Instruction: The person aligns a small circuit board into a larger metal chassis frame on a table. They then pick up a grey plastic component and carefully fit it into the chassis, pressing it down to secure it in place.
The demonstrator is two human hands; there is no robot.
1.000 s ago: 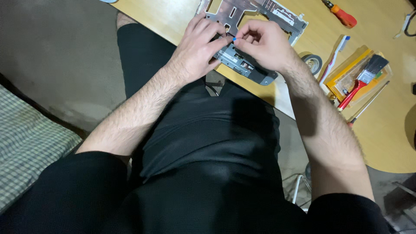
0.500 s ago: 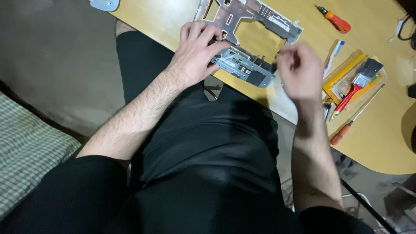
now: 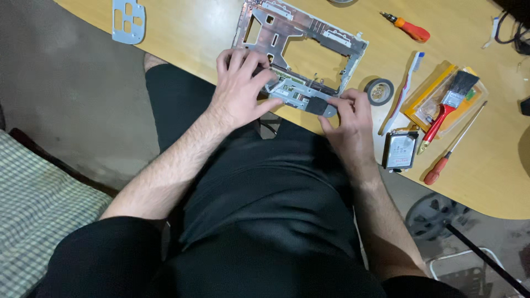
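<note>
At table edge, both hands (image 3: 241, 91) (image 3: 348, 118) gripping metal bracket (image 3: 301, 95).

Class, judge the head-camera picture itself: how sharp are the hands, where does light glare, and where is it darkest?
Head view: both hands, left hand and right hand, look sharp, no motion blur; soft glare on the metal frame and pale sheen on the wooden table; darkest over the black clothing.

A flat yellow-orange package (image 3: 436, 96) lies just right of the tape roll (image 3: 379, 91); a white-labelled drive (image 3: 401, 150) sits below it.
</note>
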